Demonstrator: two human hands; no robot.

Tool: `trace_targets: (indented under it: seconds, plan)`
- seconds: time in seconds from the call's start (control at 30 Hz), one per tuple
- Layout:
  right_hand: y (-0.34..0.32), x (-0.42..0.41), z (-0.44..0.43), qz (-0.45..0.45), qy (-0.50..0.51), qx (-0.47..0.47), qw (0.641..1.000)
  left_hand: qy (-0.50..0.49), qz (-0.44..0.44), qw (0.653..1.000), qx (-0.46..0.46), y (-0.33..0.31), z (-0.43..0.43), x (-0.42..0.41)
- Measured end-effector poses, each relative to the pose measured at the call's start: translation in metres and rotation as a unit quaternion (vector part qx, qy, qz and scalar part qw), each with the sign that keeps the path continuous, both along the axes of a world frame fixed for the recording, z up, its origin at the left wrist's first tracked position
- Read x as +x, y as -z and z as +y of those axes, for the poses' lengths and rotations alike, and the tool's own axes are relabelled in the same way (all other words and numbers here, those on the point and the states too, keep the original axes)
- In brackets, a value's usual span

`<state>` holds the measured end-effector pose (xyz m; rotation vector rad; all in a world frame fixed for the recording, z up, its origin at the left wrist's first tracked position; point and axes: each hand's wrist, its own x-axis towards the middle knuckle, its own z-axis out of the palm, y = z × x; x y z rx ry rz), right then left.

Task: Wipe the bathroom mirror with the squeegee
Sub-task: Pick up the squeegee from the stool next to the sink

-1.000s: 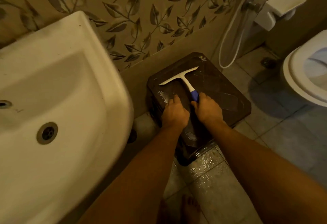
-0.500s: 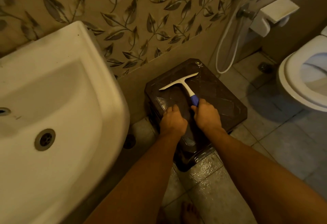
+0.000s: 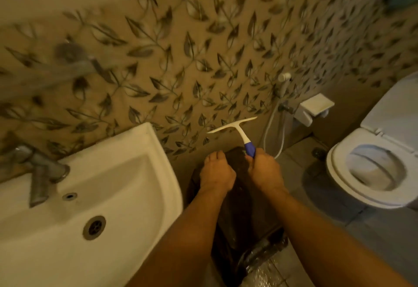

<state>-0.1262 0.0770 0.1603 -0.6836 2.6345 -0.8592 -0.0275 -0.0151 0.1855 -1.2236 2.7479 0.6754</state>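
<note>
The white squeegee (image 3: 237, 128) with a blue grip is lifted in the air in front of the leaf-patterned wall, blade at the top. My right hand (image 3: 263, 169) is shut on its blue handle. My left hand (image 3: 216, 172) hangs beside it, fingers curled into a loose fist with nothing in it. Both hands are above the dark stool (image 3: 246, 216). No mirror shows in this view.
A white washbasin (image 3: 140, 173) with a metal tap (image 3: 39, 173) fills the left. A white toilet (image 3: 352, 187) stands at the right, with a spray hose (image 3: 273, 126) and a white holder (image 3: 314, 107) on the wall. The floor tiles (image 3: 269, 271) look wet.
My right hand has lifted the squeegee off the dark stool and raised it. The left hand has come up too. The view has tilted upward, showing more wall and the tap.
</note>
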Motion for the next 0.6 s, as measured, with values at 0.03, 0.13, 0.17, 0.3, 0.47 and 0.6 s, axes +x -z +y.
trace_targets:
  seconds: [0.03, 0.13, 0.17, 0.3, 0.47, 0.6]
  plan:
    - [-0.017, 0.000, -0.001, 0.009, 0.000, -0.009, 1.000, -0.003, 0.012, 1.000, -0.011, -0.017, -0.003, 0.000]
    - [-0.067, 0.001, -0.007, 0.026, 0.008, -0.037, 0.999, -0.011, 0.044, 0.998, -0.040, -0.067, -0.010, 0.002]
    - [-0.085, 0.003, -0.009, 0.030, 0.012, -0.049, 0.998, -0.013, 0.054, 0.997, -0.049, -0.085, -0.012, 0.003]
    - [-0.161, 0.008, -0.022, 0.069, 0.001, -0.086, 0.994, -0.017, 0.088, 0.991, -0.098, -0.152, -0.024, 0.010]
    - [-0.245, 0.016, -0.034, 0.123, -0.015, -0.136, 0.983, -0.026, 0.140, 0.979, -0.147, -0.230, -0.040, 0.025]
    - [-0.302, 0.026, -0.043, 0.153, -0.025, -0.157, 0.975, -0.036, 0.165, 0.969, -0.183, -0.285, -0.053, 0.044]
